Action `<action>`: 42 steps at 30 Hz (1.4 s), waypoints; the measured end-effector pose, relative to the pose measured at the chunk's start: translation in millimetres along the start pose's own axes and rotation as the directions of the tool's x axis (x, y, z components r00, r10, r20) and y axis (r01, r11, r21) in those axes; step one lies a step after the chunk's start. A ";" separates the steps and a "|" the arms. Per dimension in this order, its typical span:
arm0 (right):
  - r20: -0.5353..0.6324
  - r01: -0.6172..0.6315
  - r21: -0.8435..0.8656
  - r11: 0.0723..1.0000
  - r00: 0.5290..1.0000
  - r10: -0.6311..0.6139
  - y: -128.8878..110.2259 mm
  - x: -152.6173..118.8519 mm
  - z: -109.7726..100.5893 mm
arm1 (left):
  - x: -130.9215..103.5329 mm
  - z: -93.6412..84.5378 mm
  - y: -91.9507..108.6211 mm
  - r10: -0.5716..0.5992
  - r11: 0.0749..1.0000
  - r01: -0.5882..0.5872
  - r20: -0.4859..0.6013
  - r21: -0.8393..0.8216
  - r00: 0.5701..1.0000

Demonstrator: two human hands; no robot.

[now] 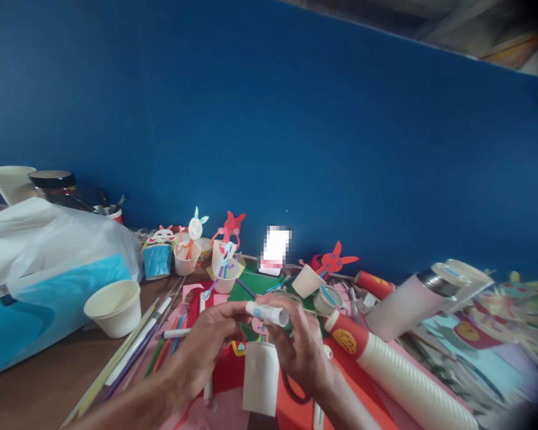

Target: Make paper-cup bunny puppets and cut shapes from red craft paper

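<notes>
Between my two hands is a white glue stick [266, 312] with a blue mark and a clear-looking end on the right. My left hand [208, 334] pinches its left end between thumb and fingertips. My right hand [302, 343] has its fingers closed around the right part. Just below them stands a white paper cup [260, 379], with coloured strips and a pink paper piece showing at its top, partly hidden by my hands. Red paper [354, 382] lies under this area. A white pen-like stick [177, 332] lies beside my left hand.
Paper cups with animal figures [226, 275] stand at the back, near a lit phone [275, 251]. At left are a white bowl [114, 307] and a plastic bag [58, 257]. At right are stacked cups [412, 376] and a flask [406, 304]. A blue wall [269, 119] rises behind.
</notes>
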State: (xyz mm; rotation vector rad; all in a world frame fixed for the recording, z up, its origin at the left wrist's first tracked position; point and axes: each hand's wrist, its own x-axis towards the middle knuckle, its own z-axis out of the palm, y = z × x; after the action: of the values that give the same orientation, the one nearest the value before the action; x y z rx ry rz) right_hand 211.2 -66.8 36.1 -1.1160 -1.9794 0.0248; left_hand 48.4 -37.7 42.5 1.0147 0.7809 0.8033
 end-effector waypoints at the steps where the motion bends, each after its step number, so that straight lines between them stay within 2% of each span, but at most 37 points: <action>1: 0.001 0.002 -0.007 1.000 1.000 -0.002 0.3 0.2 -0.7 | 0.3 -0.3 0.2 0.002 1.000 -0.002 -0.002 -0.002 1.000; 9: -0.018 -0.056 0.011 0.998 0.998 0.057 3.4 2.3 -5.2 | 2.3 -1.1 -1.8 -0.008 0.999 0.008 -0.004 -0.041 1.000; 12: -0.006 -0.045 0.010 0.999 0.999 0.045 2.1 3.0 -4.4 | 2.0 0.0 -2.9 -0.035 0.997 0.035 -0.004 -0.062 0.999; 17: 0.013 -0.017 0.016 1.000 1.000 0.016 -0.3 2.2 -3.0 | 1.3 0.7 0.6 -0.018 0.999 0.019 0.022 -0.051 1.000; 24: 0.028 -0.030 0.007 1.000 0.999 0.030 3.2 1.3 -4.1 | 4.6 -3.9 -1.1 -0.047 0.997 0.044 -0.048 -0.056 0.998; 29: -0.001 -0.057 0.027 0.998 0.998 0.057 8.0 0.7 -3.4 | 6.3 -7.2 -3.5 -0.012 0.999 0.011 -0.016 -0.041 1.000; 33: -0.030 -0.030 0.036 0.999 0.999 0.031 7.5 0.1 -0.9 | 6.4 -7.2 -4.0 -0.001 0.999 0.001 0.012 -0.033 1.000; 37: 0.003 -0.013 0.048 0.999 1.000 0.013 3.3 1.0 -0.8 | 5.6 -4.8 -2.6 -0.038 0.999 0.040 0.045 -0.034 0.998; 42: 0.034 -0.010 0.057 0.998 0.999 0.008 2.2 1.4 -2.3 | 5.1 -3.5 -0.8 -0.033 0.999 0.034 0.023 -0.027 0.999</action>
State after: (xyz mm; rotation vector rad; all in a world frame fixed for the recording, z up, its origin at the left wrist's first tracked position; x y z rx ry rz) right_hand 214.0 -65.3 37.6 -1.0942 -1.9906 0.1052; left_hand 48.0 -32.2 39.6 0.9824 0.7640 0.7708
